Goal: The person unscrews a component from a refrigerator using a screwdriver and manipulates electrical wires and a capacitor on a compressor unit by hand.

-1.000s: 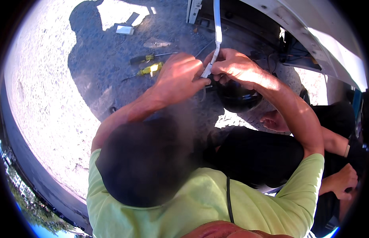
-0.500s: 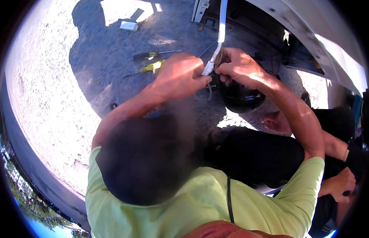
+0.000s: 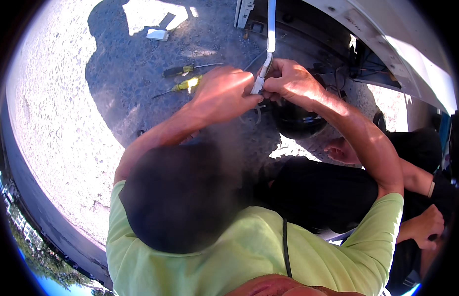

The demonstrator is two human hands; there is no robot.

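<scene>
A white sleeved cable (image 3: 271,29) comes down from the top and bends toward a small white plug connector (image 3: 257,85) at its end. My left hand (image 3: 227,90) is closed on the connector, its thumb beneath it. Close by on the right, my right hand (image 3: 292,85) has its thumb and forefinger pinched together against the cable, apparently on a thin wire beside it; the fingertips partly hide it. A pale thin strand (image 3: 259,116) hangs in a loop below the connector. Behind my right hand sits a glossy black rounded body (image 3: 299,121).
Two screwdrivers, one black-handled (image 3: 179,71) and one yellow-handled (image 3: 188,84), lie on the ground beyond my left hand. A small white box (image 3: 158,34) lies farther off. White appliance panel (image 3: 387,44) stands upper right. Another person's hand (image 3: 427,224) is at the right.
The cable and connector have shifted slightly left. My right hand has moved a little left with its fingers closer to the connector; my left hand stays nearly where it was.
</scene>
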